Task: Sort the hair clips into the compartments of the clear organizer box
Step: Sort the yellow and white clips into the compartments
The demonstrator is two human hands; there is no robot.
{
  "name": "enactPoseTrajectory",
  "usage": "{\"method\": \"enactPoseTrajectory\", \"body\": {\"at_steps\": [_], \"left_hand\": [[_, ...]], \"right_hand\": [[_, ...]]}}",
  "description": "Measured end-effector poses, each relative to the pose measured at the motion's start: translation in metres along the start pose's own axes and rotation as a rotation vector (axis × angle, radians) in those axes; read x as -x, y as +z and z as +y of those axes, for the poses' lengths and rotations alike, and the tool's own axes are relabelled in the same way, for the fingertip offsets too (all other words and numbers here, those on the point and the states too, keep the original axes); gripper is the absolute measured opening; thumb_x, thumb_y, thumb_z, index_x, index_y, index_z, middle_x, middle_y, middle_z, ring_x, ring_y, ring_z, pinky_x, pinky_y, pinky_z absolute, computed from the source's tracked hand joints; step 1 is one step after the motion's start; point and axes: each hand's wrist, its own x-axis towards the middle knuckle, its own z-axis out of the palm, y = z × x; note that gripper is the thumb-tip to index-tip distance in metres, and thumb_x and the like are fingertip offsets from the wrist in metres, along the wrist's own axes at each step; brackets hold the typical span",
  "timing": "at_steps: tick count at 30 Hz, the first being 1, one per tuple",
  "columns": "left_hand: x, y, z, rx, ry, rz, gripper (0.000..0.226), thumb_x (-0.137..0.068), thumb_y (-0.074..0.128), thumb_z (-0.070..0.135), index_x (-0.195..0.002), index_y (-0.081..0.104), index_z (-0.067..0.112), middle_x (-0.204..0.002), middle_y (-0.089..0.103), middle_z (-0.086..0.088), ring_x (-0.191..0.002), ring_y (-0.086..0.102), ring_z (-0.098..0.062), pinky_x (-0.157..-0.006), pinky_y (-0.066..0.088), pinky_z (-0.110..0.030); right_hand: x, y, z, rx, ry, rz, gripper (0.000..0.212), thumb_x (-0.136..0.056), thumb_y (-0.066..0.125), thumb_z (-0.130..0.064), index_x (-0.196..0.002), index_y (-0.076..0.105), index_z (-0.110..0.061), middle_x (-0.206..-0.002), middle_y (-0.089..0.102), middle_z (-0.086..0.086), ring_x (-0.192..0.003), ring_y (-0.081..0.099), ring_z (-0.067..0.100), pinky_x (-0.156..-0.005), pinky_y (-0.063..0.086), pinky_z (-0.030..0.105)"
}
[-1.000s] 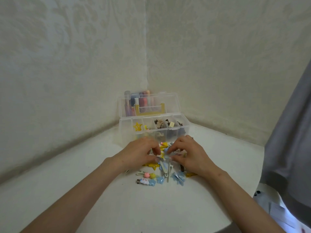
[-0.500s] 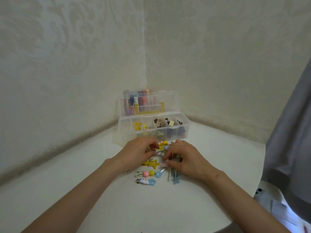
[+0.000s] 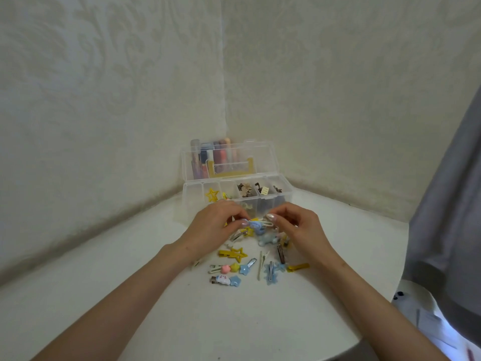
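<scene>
1. Since the earlier frames both hands have risen off the pile: the left hand and right hand now hold one blue clip just in front of the organizer box.
2. Grip: each hand pinches one end of the blue clip, fingers curled narrow.
3. The blue clip hangs above the surface, not yet over any compartment.
4. Loose clips remain in front of the box, so sorting is probably only partly done, with this piece singled out for placing.

cream patterned walls — corner, white table
</scene>
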Motion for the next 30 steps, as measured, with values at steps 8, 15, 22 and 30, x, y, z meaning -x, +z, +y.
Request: {"method": "enactPoseTrajectory", "body": {"at_steps": [8,15,22,30], "left_hand": [[-0.006,-0.029,-0.006,0.141,-0.116,0.281,0.004,-0.083,0.065,0.018,-0.082,0.065,0.022,-0.074,0.065,0.009,-0.069,0.054,-0.005,-0.067,0.041,-0.017],[-0.032,-0.062,-0.024,0.1,-0.141,0.428,0.011,-0.085,0.06,0.01,-0.092,0.068,0.011,-0.086,0.066,-0.001,-0.072,0.053,-0.005,-0.063,0.034,-0.008],[-0.08,-0.05,-0.041,0.047,-0.271,0.262,0.005,-0.083,0.061,0.014,-0.087,0.065,0.014,-0.086,0.07,-0.003,-0.08,0.059,-0.017,-0.079,0.046,-0.034],[-0.085,-0.025,-0.044,-0.187,-0.268,-0.065,0.016,-0.089,0.058,0.02,-0.1,0.067,0.013,-0.104,0.069,-0.002,-0.097,0.061,-0.02,-0.076,0.042,-0.027]], "right_hand": [[-0.002,-0.002,0.008,0.162,0.021,0.058,0.012,-0.088,0.061,-0.015,-0.084,0.066,-0.025,-0.07,0.062,-0.007,-0.056,0.048,0.001,-0.056,0.038,0.011],[-0.003,0.0,0.01,0.205,0.029,0.039,0.013,-0.087,0.061,-0.014,-0.081,0.068,-0.024,-0.074,0.065,-0.007,-0.058,0.049,0.0,-0.058,0.04,0.012],[-0.003,-0.001,0.011,0.205,0.032,0.049,0.018,-0.087,0.061,-0.014,-0.079,0.066,-0.029,-0.074,0.065,-0.009,-0.061,0.051,-0.001,-0.058,0.04,0.011],[-0.003,0.0,0.011,0.208,0.028,0.03,0.018,-0.087,0.061,-0.013,-0.079,0.067,-0.029,-0.074,0.065,-0.01,-0.058,0.051,0.001,-0.056,0.041,0.013]]}}
